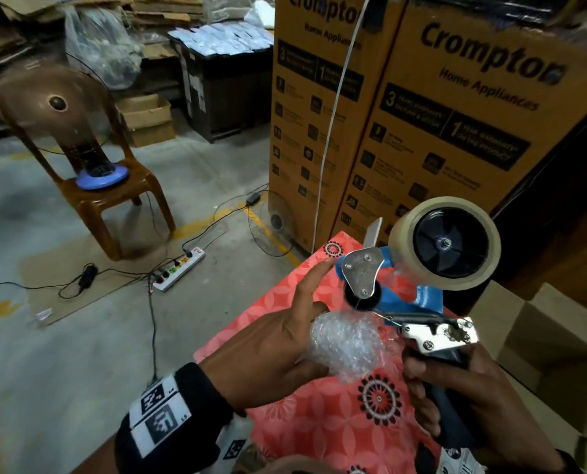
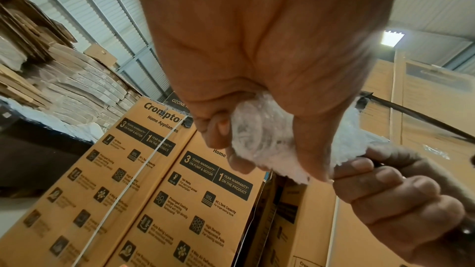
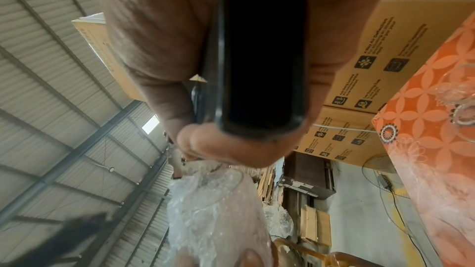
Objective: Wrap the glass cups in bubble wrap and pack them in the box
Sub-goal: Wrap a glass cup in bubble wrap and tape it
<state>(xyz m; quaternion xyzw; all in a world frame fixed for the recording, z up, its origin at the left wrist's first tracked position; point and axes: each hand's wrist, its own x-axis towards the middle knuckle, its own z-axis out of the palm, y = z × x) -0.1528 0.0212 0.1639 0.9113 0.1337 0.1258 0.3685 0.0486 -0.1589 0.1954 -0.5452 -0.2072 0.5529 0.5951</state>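
My left hand [image 1: 285, 340] grips a cup bundled in bubble wrap [image 1: 345, 343] above the red flowered table [image 1: 319, 415], with the index finger stretched up toward the tape dispenser. In the left wrist view the fingers curl round the wrapped cup [image 2: 259, 135]. My right hand [image 1: 446, 395] grips the dark handle of the blue tape dispenser [image 1: 418, 289], whose roll of tape [image 1: 446, 242] sits above the bundle. The right wrist view shows the dark handle [image 3: 259, 54] in the palm and the wrapped cup [image 3: 213, 216] below it. An open cardboard box [image 1: 538, 330] stands at the right.
Tall Crompton cartons [image 1: 422, 114] stand just behind the table. A brown plastic chair [image 1: 90, 159] with a fan on it is at the left. A power strip [image 1: 179, 268] and cables lie on the concrete floor. Unwrapped glassware [image 3: 460, 96] rests on the table.
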